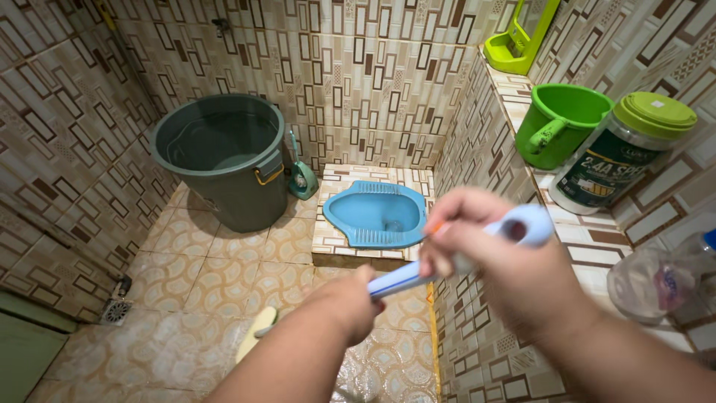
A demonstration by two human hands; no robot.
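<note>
As two hands [447, 276] clasp one blue-white handle [477, 250], one bucket [220, 157]

Head camera looks down, close over blurred hands, probably toward the squat toilet [377, 215].

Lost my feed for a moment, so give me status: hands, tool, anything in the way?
Left hand and right hand both grip the blue-and-white handle. Blue squat toilet ahead, grey bucket left. Nothing between.

A clear round jar [623, 153] with a lime-green lid and a dark green label [608, 175] stands on the tiled ledge [589, 231] at three o'clock. Near four o'clock a clear plastic bottle [660, 280] with a blue cap lies on the ledge, its pinkish label blurred.
</note>
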